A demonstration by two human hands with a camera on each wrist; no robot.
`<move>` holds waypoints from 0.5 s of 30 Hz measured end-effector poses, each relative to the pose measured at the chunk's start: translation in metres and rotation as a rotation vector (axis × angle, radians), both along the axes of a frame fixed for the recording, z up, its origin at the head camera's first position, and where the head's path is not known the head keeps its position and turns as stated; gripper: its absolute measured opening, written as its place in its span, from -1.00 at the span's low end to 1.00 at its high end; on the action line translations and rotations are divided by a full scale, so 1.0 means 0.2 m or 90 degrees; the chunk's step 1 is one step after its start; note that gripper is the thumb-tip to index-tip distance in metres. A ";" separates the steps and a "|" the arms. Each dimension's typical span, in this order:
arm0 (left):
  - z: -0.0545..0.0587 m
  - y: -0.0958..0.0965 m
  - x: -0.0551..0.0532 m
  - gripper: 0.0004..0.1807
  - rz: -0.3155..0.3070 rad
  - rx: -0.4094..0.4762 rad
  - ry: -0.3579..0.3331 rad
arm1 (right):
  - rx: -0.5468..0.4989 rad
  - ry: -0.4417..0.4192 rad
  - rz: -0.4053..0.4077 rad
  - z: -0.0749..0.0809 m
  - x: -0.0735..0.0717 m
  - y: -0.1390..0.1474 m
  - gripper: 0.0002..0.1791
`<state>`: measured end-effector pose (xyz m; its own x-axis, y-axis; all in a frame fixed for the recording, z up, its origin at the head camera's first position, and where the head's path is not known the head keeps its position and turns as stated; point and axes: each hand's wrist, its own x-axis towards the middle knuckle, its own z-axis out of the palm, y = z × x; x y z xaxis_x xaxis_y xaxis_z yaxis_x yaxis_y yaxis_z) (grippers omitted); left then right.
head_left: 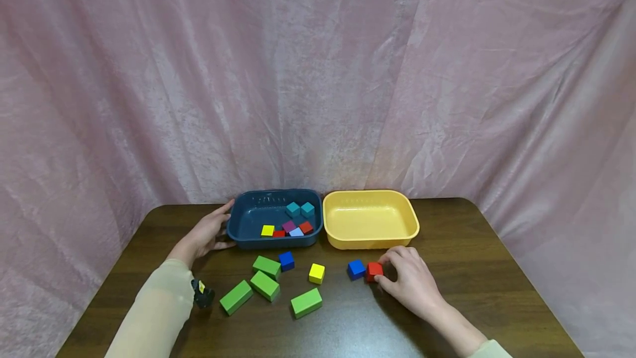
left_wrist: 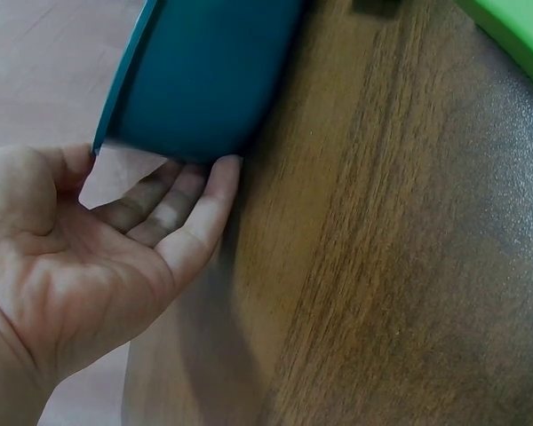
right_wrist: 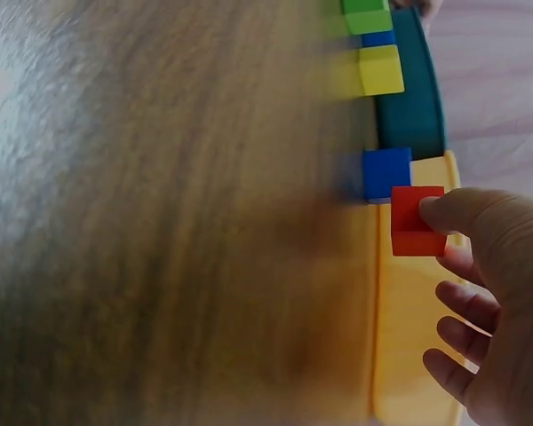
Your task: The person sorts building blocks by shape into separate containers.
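Observation:
My right hand pinches a red cube between thumb and fingers. In the right wrist view the thumb presses on the red cube's face. Close to its left stands a blue cube. My left hand is at the left end of a dark blue bin, fingers extended and touching it. In the left wrist view, the left hand's thumb meets the bin's rim and the other fingertips touch its lower wall. Inside the bin lie teal, yellow, red, purple and light blue blocks.
A yellow bin stands right of the dark blue one, with nothing inside. Several green blocks, a yellow cube and another blue cube lie on the brown table. A pink curtain hangs behind.

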<state>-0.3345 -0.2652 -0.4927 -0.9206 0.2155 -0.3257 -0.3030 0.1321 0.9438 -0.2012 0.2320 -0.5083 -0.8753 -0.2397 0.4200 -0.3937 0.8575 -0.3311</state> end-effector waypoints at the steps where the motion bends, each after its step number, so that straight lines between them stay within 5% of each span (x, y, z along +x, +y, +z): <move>1: 0.00 0.00 0.00 -0.36 0.000 0.000 0.000 | -0.002 0.007 0.002 0.01 0.00 0.00 -0.66; 15: -0.01 0.00 0.00 -0.37 -0.002 0.004 0.010 | -0.039 0.075 0.026 0.12 -0.03 0.00 -0.65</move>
